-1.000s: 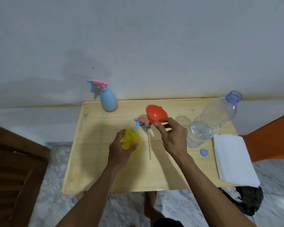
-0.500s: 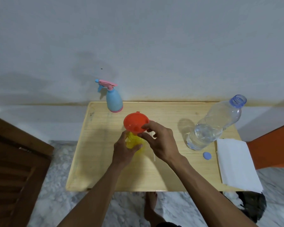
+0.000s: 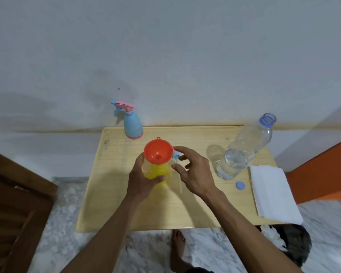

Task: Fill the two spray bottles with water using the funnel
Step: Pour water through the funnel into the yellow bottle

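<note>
A yellow spray bottle (image 3: 157, 171) stands uncapped near the middle of the wooden table (image 3: 185, 209). My left hand (image 3: 143, 179) grips its body. An orange funnel (image 3: 158, 151) sits upright in the bottle's neck. My right hand (image 3: 193, 170) hovers just right of the funnel with fingers spread, holding nothing. The yellow bottle's pink and blue spray head (image 3: 176, 154) with its white tube lies on the table, partly hidden under my right hand. A blue spray bottle (image 3: 132, 126) with a pink trigger stands capped at the table's back edge. A clear water bottle (image 3: 244, 148), uncapped and partly full, stands at the right.
The water bottle's blue cap (image 3: 240, 185) lies on the table in front of it. A folded white cloth (image 3: 272, 192) hangs over the table's right edge. A wall is right behind the table. A dark wooden panel (image 3: 14, 209) stands at the left, an orange surface (image 3: 323, 174) at the right.
My right hand carried the funnel from above the table onto the yellow bottle's neck, then let go and drew slightly right. My left hand kept hold of the bottle.
</note>
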{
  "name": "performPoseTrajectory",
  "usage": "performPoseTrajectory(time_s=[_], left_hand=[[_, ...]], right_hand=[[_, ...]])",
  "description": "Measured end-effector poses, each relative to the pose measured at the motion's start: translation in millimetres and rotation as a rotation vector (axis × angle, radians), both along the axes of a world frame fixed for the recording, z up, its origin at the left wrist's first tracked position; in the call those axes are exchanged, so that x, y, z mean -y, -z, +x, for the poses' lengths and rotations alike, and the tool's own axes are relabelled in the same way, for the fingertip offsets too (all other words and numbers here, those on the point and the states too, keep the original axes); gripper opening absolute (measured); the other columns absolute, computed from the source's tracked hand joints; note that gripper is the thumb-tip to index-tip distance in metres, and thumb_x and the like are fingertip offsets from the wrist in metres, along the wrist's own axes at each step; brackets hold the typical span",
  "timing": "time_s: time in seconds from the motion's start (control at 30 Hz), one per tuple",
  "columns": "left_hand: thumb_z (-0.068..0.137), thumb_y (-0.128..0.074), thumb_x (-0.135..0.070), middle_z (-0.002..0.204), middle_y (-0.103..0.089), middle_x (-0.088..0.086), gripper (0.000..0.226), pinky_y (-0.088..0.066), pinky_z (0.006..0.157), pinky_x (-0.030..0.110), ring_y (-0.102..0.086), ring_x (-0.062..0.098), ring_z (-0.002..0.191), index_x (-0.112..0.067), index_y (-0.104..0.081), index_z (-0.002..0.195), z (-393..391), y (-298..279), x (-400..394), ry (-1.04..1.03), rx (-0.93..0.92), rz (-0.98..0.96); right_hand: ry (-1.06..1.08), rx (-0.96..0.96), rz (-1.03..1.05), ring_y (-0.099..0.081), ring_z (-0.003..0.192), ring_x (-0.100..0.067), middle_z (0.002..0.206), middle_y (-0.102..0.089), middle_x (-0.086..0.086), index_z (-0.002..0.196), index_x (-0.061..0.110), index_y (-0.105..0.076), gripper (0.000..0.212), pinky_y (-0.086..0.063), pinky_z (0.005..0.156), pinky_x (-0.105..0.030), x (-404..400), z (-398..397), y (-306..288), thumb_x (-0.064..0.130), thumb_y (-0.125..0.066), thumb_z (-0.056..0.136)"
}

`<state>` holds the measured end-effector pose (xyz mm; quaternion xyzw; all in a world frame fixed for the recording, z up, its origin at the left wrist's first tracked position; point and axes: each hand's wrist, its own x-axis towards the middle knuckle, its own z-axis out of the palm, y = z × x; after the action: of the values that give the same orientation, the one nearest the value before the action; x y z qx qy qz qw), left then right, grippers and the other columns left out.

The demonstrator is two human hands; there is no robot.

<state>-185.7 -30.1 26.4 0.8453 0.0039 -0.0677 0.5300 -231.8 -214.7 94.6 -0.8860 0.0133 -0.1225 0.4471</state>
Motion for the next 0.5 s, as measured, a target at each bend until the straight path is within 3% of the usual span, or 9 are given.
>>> performPoseTrajectory(time_s=[0.1, 0.23, 0.37, 0.43, 0.5], left_hand=[[0.049, -0.098, -0.041, 0.153, -0.043, -0.003, 0.123, -0.04, 0.112, 0.041, -0.041, 0.012, 0.138, -0.025, -0.032, 0.151, -8.7, -17.6, -12.7, -0.037, 0.016, -0.081], [0.053, -0.094, -0.05, 0.152, -0.043, 0.0, 0.121, -0.04, 0.113, 0.044, -0.042, 0.011, 0.137, -0.023, -0.031, 0.152, -15.8, -48.2, -10.4, -0.021, 0.135, -0.094], [0.061, -0.091, -0.049, 0.151, -0.043, -0.001, 0.113, -0.038, 0.113, 0.042, -0.041, 0.014, 0.138, -0.023, -0.031, 0.152, -16.8, -73.3, 10.0, -0.041, 0.189, -0.062], [0.063, -0.089, -0.051, 0.152, -0.041, 0.0, 0.11, -0.038, 0.113, 0.043, -0.04, 0.018, 0.138, -0.022, -0.031, 0.152, -14.8, -77.2, 18.3, -0.067, 0.183, -0.032], [0.064, -0.089, -0.05, 0.151, -0.043, 0.001, 0.107, -0.039, 0.111, 0.042, -0.043, 0.022, 0.136, -0.021, -0.034, 0.151, -12.5, -76.9, 24.1, -0.082, 0.19, -0.01]], right_hand=[[0.134, 0.048, 0.035, -0.061, 0.093, 0.005, 0.121, -0.062, 0.013, 0.132, 0.022, -0.062, 0.05, -0.047, 0.07, -0.006, 14.0, -17.8, -6.1, 0.018, -0.079, 0.086], [0.346, 0.133, 0.059, -0.059, 0.096, 0.0, 0.122, -0.062, 0.007, 0.132, 0.02, -0.062, 0.049, -0.046, 0.072, -0.007, 34.7, -36.3, -16.7, 0.019, -0.08, 0.086], [0.585, 0.319, 0.059, -0.057, 0.101, -0.016, 0.123, -0.053, 0.006, 0.133, 0.015, -0.057, 0.056, -0.05, 0.086, -0.032, 52.9, -45.9, -29.2, 0.019, -0.082, 0.083], [0.706, 0.344, 0.047, -0.052, 0.115, -0.028, 0.131, -0.048, -0.002, 0.14, 0.013, -0.047, 0.074, -0.048, 0.096, -0.042, 67.8, -45.0, -30.2, 0.027, -0.085, 0.079], [0.785, 0.281, 0.068, -0.036, 0.136, -0.031, 0.147, -0.039, -0.009, 0.15, 0.013, -0.034, 0.097, -0.04, 0.109, -0.047, 86.4, -40.5, -30.5, 0.036, -0.088, 0.074]])
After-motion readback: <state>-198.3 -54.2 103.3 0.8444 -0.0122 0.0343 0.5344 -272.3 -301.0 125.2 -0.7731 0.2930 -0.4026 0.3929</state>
